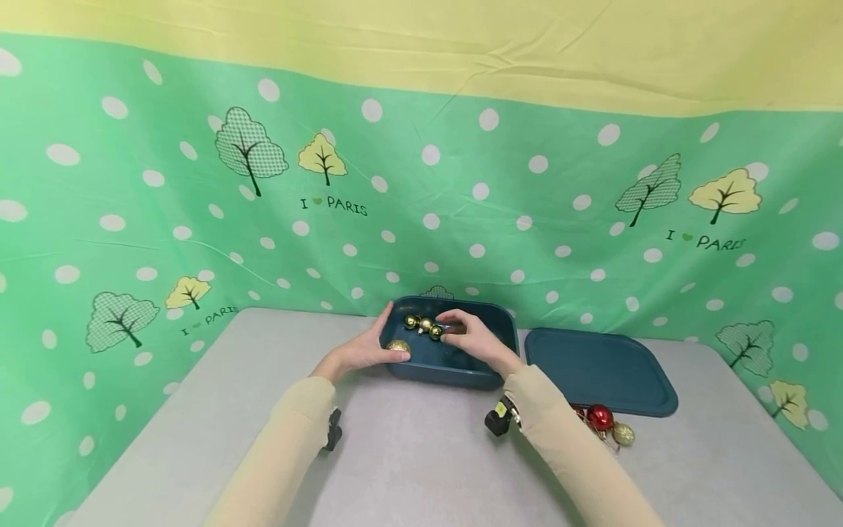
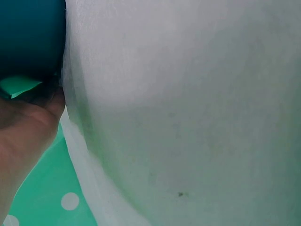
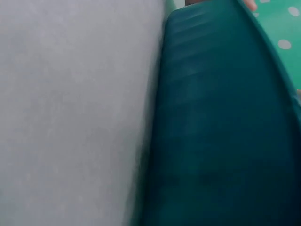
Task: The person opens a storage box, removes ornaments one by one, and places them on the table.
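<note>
A dark blue plastic box (image 1: 448,377) stands near the back of the table with several gold Christmas balls inside. My left hand (image 1: 358,351) grips its left end, fingers along the side wall and thumb at the front rim beside a glittery gold ball (image 1: 397,345). Reaching in over the right part, my right hand (image 1: 476,340) pinches a shiny gold ball (image 1: 435,333) between thumb and fingers. Two more gold balls (image 1: 411,322) lie just left of it. In the right wrist view the box wall (image 3: 221,103) hides the right fingers.
To the right of the box lies a flat blue lid (image 1: 596,369). In front of it, partly behind my right forearm, are a red Christmas ball (image 1: 600,417) and a glittery gold one (image 1: 623,434). A green dotted cloth (image 1: 461,168) hangs behind the table (image 1: 408,461).
</note>
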